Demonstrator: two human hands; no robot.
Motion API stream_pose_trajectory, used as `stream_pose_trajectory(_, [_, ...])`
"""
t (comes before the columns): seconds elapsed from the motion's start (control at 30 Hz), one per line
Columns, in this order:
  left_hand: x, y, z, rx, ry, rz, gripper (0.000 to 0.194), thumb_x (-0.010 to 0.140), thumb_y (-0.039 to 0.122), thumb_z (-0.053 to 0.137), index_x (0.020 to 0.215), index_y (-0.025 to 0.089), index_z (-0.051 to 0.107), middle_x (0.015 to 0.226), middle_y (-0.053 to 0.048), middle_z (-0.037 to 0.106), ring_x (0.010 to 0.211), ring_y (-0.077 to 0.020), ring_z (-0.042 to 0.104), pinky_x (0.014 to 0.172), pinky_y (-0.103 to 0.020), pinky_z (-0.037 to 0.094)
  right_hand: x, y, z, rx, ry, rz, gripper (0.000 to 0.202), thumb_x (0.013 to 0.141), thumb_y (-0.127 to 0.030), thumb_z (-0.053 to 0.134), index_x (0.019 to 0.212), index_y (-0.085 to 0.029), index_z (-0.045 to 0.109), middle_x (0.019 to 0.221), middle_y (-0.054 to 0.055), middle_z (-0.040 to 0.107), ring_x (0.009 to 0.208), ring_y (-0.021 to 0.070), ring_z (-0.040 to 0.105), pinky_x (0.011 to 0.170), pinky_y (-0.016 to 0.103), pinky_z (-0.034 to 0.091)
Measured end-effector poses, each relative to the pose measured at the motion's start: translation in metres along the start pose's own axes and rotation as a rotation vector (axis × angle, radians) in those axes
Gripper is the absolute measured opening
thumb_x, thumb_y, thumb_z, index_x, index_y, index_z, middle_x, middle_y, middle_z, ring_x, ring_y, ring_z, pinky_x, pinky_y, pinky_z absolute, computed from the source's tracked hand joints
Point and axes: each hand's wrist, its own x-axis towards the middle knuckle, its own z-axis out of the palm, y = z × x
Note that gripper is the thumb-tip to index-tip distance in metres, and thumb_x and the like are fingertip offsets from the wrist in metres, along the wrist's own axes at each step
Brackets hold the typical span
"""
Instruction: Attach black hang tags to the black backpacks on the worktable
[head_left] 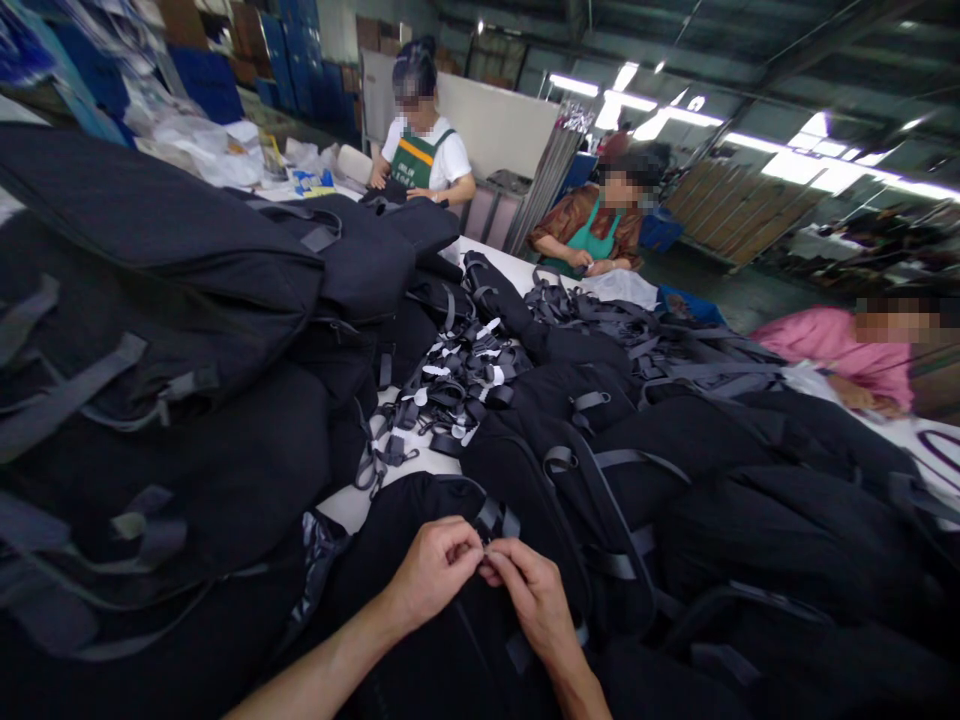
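My left hand (444, 568) and my right hand (526, 580) meet fingertip to fingertip over a black backpack (405, 600) in front of me. Both are closed in a pinch. What lies between the fingertips is too small and too covered to name. Just beyond them, a grey strap loop (501, 518) stands up from the top of this backpack. A heap of grey straps with white tags (457, 385) lies farther up the table.
Black backpacks (157, 270) are stacked high on my left, and more backpacks (660, 450) spread to the right. Across the white table (352, 508) work a person in a green apron (420, 165), another in a teal apron (600, 235), and one in pink (832, 340).
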Motion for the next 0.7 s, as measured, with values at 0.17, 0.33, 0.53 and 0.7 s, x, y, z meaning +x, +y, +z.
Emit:
stream_pose_trajectory(0.17, [0.000, -0.001, 0.005, 0.001, 0.035, -0.006, 0.015, 0.079, 0.014, 0.053, 0.066, 0.015, 0.060, 0.063, 0.003, 0.051, 0.056, -0.0091, 0.043, 0.054, -0.021, 0.032, 0.000, 0.004, 0.003, -0.056, 0.004, -0.055, 0.027, 0.098, -0.035, 0.048, 0.083, -0.021, 0.065, 0.080, 0.003, 0.065, 0.070, 0.0155, 0.062, 0.065, 0.024, 0.048])
stream_pose_trajectory(0.33, [-0.001, -0.003, 0.006, 0.045, 0.015, 0.022, 0.015, 0.076, 0.009, 0.050, 0.064, 0.016, 0.056, 0.062, 0.003, 0.049, 0.056, -0.0095, 0.043, 0.055, -0.022, 0.031, -0.002, 0.006, 0.004, -0.125, -0.018, -0.132, 0.026, 0.100, -0.029, 0.043, 0.082, -0.021, 0.060, 0.082, 0.003, 0.061, 0.073, 0.0149, 0.058, 0.068, 0.025, 0.044])
stream_pose_trajectory(0.53, [-0.002, -0.009, 0.004, 0.183, -0.032, 0.147, 0.018, 0.075, 0.004, 0.048, 0.064, 0.018, 0.045, 0.062, 0.003, 0.046, 0.063, -0.0120, 0.044, 0.062, -0.025, 0.031, -0.001, 0.011, 0.005, -0.232, -0.072, -0.187, 0.028, 0.102, -0.026, 0.040, 0.078, -0.021, 0.054, 0.076, 0.000, 0.056, 0.070, 0.0137, 0.053, 0.068, 0.025, 0.039])
stream_pose_trajectory(0.7, [-0.003, -0.010, 0.003, 0.286, -0.107, 0.256, 0.020, 0.083, 0.006, 0.044, 0.067, 0.018, 0.044, 0.067, 0.000, 0.049, 0.068, -0.0147, 0.046, 0.064, -0.027, 0.033, -0.002, 0.013, 0.005, -0.278, -0.121, -0.203, 0.031, 0.102, -0.027, 0.039, 0.074, -0.021, 0.051, 0.073, 0.000, 0.053, 0.066, 0.0136, 0.053, 0.063, 0.025, 0.039])
